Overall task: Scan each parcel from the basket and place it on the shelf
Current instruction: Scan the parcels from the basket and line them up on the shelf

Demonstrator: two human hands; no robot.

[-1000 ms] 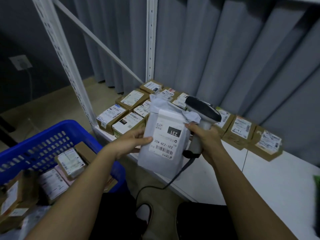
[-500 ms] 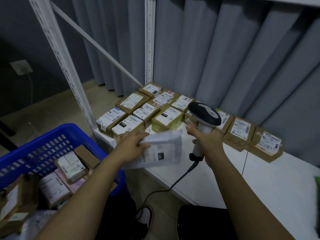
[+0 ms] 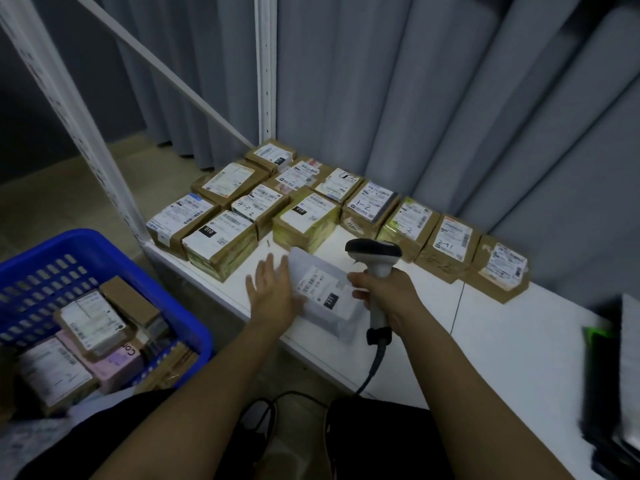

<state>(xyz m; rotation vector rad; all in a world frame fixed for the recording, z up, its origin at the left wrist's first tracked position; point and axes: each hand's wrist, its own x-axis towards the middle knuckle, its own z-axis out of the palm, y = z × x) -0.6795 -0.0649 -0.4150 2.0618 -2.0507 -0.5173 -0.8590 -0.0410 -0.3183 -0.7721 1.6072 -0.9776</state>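
A white shelf (image 3: 433,341) stands before grey curtains (image 3: 450,98), with rows of labelled cardboard parcels (image 3: 304,220) just beyond both hands. The left hand (image 3: 273,292), fingers spread flat, rests at the edge of a white mailer parcel (image 3: 325,299) lying on the shelf between the hands. The right hand (image 3: 388,296) grips a barcode scanner (image 3: 375,261) upright beside it; the blue basket (image 3: 114,271) of parcels sits left of the left hand.

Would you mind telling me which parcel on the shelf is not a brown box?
The white mailer bag, lying flat at the shelf's front edge between the two hands. All the others are taped brown cardboard boxes in rows behind it.
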